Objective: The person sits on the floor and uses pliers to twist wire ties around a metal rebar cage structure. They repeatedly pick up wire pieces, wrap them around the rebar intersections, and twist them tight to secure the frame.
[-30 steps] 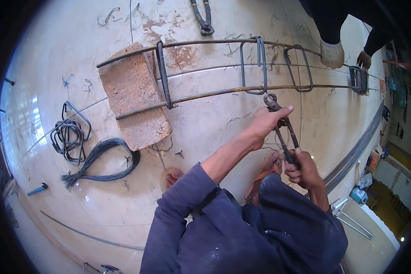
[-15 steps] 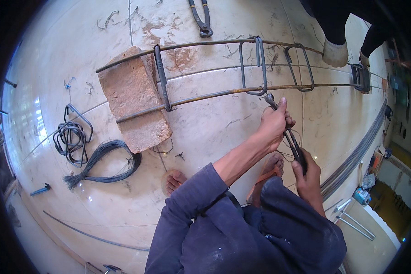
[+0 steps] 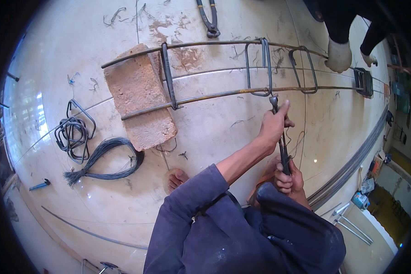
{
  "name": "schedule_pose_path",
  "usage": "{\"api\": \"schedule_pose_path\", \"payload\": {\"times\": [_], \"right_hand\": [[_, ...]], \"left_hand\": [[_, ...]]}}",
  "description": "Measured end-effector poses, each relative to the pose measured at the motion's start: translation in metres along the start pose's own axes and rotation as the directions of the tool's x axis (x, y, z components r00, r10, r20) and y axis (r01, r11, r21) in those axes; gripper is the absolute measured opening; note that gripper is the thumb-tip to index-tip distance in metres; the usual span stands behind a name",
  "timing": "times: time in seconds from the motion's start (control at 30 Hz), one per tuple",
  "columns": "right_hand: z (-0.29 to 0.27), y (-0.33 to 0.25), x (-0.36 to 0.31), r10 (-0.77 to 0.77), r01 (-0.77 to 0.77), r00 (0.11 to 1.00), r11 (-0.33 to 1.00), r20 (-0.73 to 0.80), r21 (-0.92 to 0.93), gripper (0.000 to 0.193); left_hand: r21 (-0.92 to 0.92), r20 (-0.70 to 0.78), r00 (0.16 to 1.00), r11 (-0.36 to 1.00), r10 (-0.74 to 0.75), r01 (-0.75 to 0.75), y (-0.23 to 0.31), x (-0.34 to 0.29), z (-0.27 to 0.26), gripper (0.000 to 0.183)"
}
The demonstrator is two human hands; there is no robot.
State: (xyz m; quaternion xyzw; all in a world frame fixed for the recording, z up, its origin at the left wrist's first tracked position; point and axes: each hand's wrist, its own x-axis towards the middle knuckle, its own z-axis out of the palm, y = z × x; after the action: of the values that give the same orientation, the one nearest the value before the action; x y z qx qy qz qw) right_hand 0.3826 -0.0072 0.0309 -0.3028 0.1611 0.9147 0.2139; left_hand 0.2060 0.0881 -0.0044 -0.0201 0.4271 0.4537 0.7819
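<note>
Rebar cage (image 3: 223,93) of three long bars and four stirrups, one end on one brick (image 3: 139,98). Both fists, left hand (image 3: 274,125) above right hand (image 3: 288,176), clench the pincers (image 3: 281,137) biting its near bar. Two wire bundles (image 3: 89,153) lie far left.

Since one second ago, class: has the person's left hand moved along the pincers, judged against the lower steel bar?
Yes. The left hand has slid up the pincers, closer to the lower steel bar.
</note>
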Motion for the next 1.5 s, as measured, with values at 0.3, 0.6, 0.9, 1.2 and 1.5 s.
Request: {"api": "schedule_pose_path", "payload": {"times": [0.3,0.6,0.9,1.2,1.5], "right_hand": [[0.062,0.019,-0.011,-0.804,-0.231,0.584,-0.300,0.115,-0.926,0.040],[0.015,-0.014,-0.015,-0.113,-0.023,0.926,0.934,-0.359,-0.355,0.045],[0.045,0.004,-0.006,-0.377,0.091,0.879,0.731,-0.290,-0.676,0.039],[0.035,-0.012,-0.004,-0.319,0.090,0.897,0.809,-0.306,-0.580,0.034],[0.015,0.002,0.008,-0.217,0.097,0.953,0.880,-0.211,-0.465,0.042]], "left_hand": [[-0.034,-0.317,0.947,0.997,0.053,-0.067,-0.010,0.009,0.028,0.040],[0.607,0.162,0.985,0.793,-0.058,-0.053,0.041,-0.018,-0.019,0.041],[-0.060,-0.014,0.999,0.997,-0.044,0.043,0.001,-0.003,-0.003,0.037],[0.286,-0.154,0.984,0.957,0.088,-0.041,0.005,-0.009,0.004,0.044],[0.430,0.015,0.986,0.889,0.166,-0.156,-0.005,-0.013,-0.019,0.036]]}}
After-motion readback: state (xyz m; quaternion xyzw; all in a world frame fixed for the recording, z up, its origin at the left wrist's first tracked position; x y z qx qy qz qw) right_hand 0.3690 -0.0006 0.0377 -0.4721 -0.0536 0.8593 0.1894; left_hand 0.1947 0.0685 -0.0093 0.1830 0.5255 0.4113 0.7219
